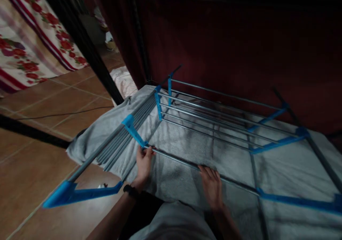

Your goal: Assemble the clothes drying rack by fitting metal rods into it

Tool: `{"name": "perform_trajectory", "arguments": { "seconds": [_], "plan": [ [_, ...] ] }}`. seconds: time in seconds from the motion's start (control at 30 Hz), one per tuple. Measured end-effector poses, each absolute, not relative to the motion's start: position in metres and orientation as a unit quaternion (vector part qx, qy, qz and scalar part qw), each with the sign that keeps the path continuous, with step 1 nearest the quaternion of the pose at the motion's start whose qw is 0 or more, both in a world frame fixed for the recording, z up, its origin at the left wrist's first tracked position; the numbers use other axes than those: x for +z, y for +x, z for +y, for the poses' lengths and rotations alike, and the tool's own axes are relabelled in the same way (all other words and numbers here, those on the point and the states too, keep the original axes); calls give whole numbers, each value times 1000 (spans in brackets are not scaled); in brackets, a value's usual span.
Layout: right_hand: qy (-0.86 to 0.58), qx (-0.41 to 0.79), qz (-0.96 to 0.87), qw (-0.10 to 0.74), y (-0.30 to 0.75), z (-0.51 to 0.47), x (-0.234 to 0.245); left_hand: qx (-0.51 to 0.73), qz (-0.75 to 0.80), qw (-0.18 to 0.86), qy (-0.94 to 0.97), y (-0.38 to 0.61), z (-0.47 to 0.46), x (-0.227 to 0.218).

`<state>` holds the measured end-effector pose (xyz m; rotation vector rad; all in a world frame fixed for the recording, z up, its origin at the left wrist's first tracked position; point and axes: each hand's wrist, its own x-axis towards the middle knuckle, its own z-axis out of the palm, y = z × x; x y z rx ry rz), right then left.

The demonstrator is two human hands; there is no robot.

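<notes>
A metal rod (181, 159) runs across in front of me, part of a clothes drying rack with grey tubes and blue plastic brackets. My left hand (143, 164) is closed round the rod's left end, beside a blue bracket (135, 131). A dark band circles that wrist. Farther right, my right hand (211, 184) has its fingers curled over the same rod. Beyond it, several crossbars (208, 117) span between the side brackets. A bundle of loose-looking grey rods (121, 145) lies along the rack's left side.
The rack rests on a grey blanket (181, 183) over a bed-like surface. Dark posts (80, 44) frame the left side, and a dark red curtain (227, 47) hangs behind. A cable (66, 113) crosses the tiled floor (34, 143); a floral curtain (40, 36) hangs at upper left.
</notes>
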<state>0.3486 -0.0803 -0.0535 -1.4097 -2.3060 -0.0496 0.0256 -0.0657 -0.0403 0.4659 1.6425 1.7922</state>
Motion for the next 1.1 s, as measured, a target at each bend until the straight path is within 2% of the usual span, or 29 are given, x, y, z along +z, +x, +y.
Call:
{"name": "perform_trajectory", "arguments": {
  "seconds": [0.27, 1.1],
  "plan": [
    [-552, 35, -802, 227, 333, -76, -51, 677, 631, 327, 193, 14, -57, -45],
    [-536, 33, -816, 214, 342, -70, -49, 654, 639, 357, 189, 16, -57, -32]
  ]
}}
